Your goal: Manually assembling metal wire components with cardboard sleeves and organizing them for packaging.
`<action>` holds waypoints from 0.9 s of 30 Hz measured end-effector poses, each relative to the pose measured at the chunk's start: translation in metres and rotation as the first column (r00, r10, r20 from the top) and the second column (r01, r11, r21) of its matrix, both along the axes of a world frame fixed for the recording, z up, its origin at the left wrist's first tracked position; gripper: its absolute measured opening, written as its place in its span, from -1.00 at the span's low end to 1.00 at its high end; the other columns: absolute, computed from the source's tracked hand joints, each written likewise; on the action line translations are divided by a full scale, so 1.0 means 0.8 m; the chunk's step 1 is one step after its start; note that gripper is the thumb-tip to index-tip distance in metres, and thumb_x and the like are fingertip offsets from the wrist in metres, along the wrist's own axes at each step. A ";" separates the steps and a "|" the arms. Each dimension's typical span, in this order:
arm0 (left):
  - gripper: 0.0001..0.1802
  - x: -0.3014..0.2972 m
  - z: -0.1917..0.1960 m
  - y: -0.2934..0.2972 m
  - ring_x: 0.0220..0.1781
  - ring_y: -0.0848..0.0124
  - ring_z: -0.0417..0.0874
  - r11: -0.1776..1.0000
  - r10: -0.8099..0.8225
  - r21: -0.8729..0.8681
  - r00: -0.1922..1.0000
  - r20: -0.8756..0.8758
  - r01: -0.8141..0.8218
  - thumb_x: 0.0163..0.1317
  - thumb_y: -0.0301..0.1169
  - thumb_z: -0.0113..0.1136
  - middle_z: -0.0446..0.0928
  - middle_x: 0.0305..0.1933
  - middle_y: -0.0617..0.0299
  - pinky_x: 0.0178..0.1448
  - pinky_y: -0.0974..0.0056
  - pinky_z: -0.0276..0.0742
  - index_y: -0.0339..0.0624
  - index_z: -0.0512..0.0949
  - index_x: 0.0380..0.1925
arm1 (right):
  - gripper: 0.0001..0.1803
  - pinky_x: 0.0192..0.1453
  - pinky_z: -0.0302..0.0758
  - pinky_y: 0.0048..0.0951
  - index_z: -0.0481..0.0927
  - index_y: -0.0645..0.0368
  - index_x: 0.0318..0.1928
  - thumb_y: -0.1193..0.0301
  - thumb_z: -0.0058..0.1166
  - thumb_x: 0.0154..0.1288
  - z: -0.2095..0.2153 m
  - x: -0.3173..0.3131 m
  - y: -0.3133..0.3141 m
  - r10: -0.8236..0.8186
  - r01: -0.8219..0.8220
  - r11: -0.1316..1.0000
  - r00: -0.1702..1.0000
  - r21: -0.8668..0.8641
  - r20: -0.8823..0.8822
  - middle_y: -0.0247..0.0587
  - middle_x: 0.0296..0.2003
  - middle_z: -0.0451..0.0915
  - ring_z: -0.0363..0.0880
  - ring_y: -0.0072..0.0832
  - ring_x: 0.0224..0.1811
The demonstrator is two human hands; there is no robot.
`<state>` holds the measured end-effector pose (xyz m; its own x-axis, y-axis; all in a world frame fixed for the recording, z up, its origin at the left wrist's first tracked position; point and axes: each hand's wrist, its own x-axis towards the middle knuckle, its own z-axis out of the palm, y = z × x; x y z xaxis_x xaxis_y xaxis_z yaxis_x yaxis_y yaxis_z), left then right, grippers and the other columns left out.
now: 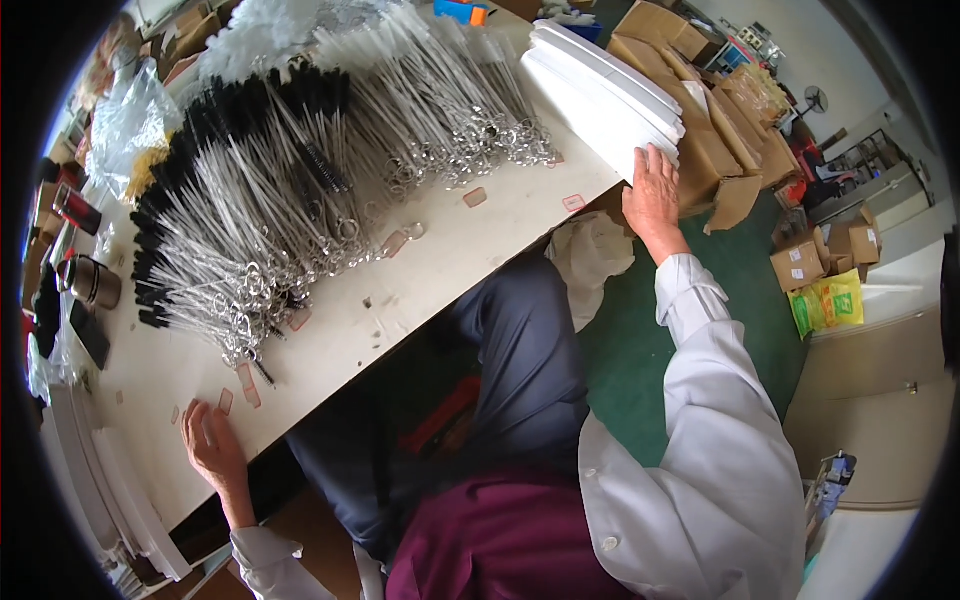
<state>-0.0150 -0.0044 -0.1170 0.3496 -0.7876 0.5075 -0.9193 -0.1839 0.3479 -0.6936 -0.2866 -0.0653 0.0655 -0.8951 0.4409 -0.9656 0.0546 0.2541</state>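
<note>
Evidently at the right edge of the surface (330, 350): a stack of white sheets (595, 90), touched at its near end by the right hand (654, 200), fingers stretched out; cannot tell whether gripping. Near the left corner: the left hand (213, 450), fingers loosely curled, palm hidden, any hold impossible to tell. Just beside: small red-edged pieces (248, 386). Farther in: ring-ended wire brushes (255, 185), white tips hard to make out. Beyond the right edge: a yellow-green bag (828, 303) and labelled cartons (797, 258), print too small to read.
</note>
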 end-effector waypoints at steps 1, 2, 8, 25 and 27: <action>-0.77 0.001 -0.001 0.001 0.18 -0.05 0.65 1.000 0.008 0.004 1.000 -0.002 -0.008 0.34 -0.48 0.25 0.65 0.11 -0.09 0.34 0.01 0.51 -0.32 0.62 -0.04 | -0.21 0.54 0.21 -0.03 0.35 0.27 0.40 0.43 0.37 0.16 -0.007 -0.006 -0.006 0.019 -0.019 1.000 1.000 -0.014 -0.004 0.08 0.41 0.32 0.25 -0.01 0.49; -0.77 0.001 -0.002 0.000 0.18 -0.05 0.65 1.000 0.003 0.000 1.000 0.000 -0.003 0.34 -0.48 0.25 0.65 0.11 -0.09 0.34 0.01 0.51 -0.32 0.62 -0.04 | -0.21 0.54 0.21 -0.03 0.35 0.27 0.40 0.43 0.37 0.16 -0.013 -0.013 -0.010 0.013 -0.013 1.000 1.000 -0.018 -0.003 0.08 0.41 0.32 0.25 -0.01 0.49; -0.78 0.001 -0.004 -0.001 0.18 -0.05 0.65 1.000 0.001 0.000 1.000 0.030 -0.001 0.34 -0.50 0.24 0.65 0.12 -0.08 0.35 0.00 0.50 -0.32 0.62 -0.04 | -0.47 0.49 0.28 -0.04 0.47 0.32 0.28 0.46 0.14 0.30 -0.018 -0.020 -0.013 0.117 -0.120 0.982 0.993 -0.144 -0.027 0.12 0.32 0.42 0.37 0.01 0.39; -0.79 0.006 -0.007 0.001 0.18 -0.05 0.65 1.000 0.006 -0.018 1.000 0.003 -0.006 0.36 -0.49 0.20 0.66 0.11 -0.10 0.33 0.01 0.52 -0.34 0.63 -0.05 | -0.36 0.50 0.26 -0.05 0.42 0.31 0.31 0.44 0.27 0.23 -0.014 -0.031 -0.006 0.134 -0.135 0.985 0.991 -0.105 -0.016 0.12 0.32 0.43 0.37 0.00 0.39; -0.78 0.008 -0.009 0.002 0.18 -0.05 0.65 1.000 0.009 -0.014 1.000 0.001 -0.009 0.37 -0.48 0.19 0.66 0.12 -0.10 0.33 0.01 0.52 -0.34 0.63 -0.05 | -0.38 0.50 0.26 -0.05 0.45 0.31 0.29 0.47 0.28 0.21 -0.015 -0.035 -0.008 0.142 -0.148 0.976 0.989 -0.162 -0.047 0.09 0.31 0.45 0.39 -0.01 0.38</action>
<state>-0.0087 -0.0029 -0.1244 0.3560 -0.7773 0.5188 -0.9180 -0.1871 0.3497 -0.7216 -0.2926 -0.0775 0.2075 -0.7903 0.5765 -0.9570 -0.0418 0.2871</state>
